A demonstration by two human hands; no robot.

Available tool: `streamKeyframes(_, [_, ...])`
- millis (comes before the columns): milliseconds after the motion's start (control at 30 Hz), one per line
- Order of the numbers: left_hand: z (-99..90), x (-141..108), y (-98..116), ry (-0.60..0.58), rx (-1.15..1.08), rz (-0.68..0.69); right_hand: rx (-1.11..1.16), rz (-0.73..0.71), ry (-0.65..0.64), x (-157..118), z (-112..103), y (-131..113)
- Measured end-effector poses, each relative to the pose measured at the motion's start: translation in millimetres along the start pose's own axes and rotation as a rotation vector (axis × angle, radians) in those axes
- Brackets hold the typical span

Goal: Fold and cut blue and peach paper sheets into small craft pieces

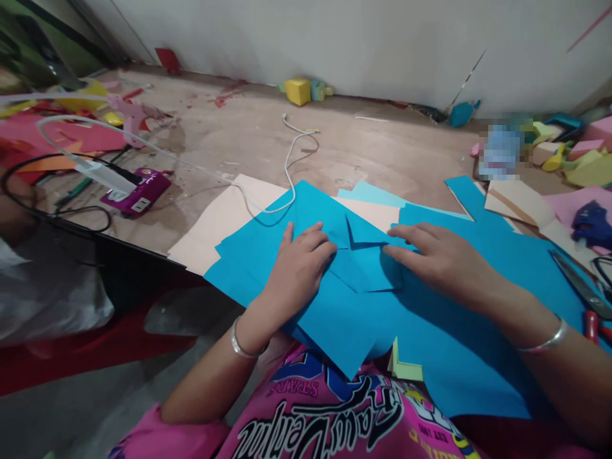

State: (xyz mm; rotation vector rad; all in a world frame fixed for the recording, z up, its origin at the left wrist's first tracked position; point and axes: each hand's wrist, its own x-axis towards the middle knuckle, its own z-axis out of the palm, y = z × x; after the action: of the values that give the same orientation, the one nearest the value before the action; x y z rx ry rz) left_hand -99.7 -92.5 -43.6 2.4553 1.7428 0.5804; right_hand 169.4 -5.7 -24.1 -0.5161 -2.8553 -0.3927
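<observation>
Creasing could be caused by uneven pressing: blue paper [370,268] is touched by the unclenched left hand [302,258]; grasp by the right hand [437,256] cannot be told.

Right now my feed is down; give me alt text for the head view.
The left hand lies on blue paper, the right hand with fingertips by a blue piece with raised edges, on a cluttered table. A pink glue gun lies left, scissors right.
</observation>
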Motion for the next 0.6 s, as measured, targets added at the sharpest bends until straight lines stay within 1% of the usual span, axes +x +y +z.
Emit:
streamKeyframes(67, [1.0,-0.8,0.8,0.037,-0.018,0.025,0.062,-0.037,0.023,0.8,-1.6,0.2])
streamKeyframes(133, [2.0,-3.1,5.9,0.08,-0.012,0.029,0.148,-0.074,-0.023,0.9,-4.9,0.0])
streamKeyframes(200, [2.5,-6.8,15.2,0.137,0.015,0.014,0.226,-0.107,-0.07,0.6,-8.5,-0.6])
streamKeyframes(233, [2.6,-9.1,20.8,0.164,0.026,0.013,0.246,-0.117,-0.076,0.3,-9.9,-1.1])
streamKeyframes(300, [3.0,-13.3,31.8,0.182,0.027,0.047,0.238,-0.12,-0.072,0.0,-11.6,-1.4])
streamKeyframes(367, [4.3,-15.6,40.5,0.156,0.023,0.092,0.199,-0.1,-0.068,-0.3,-12.2,-0.6])
streamKeyframes(433, [7.1,-15.1,46.2,0.101,0.035,0.1,0.181,-0.071,-0.087,-0.7,-13.2,1.2])
streamKeyframes(533, [12.3,-9.5,52.2,0.01,0.091,0.052,0.264,-0.051,-0.184,-1.5,-16.8,2.9])
streamKeyframes(600, [14.4,-4.7,56.9,-0.01,0.148,0.012,0.349,-0.052,-0.244,-2.1,-19.4,2.1])
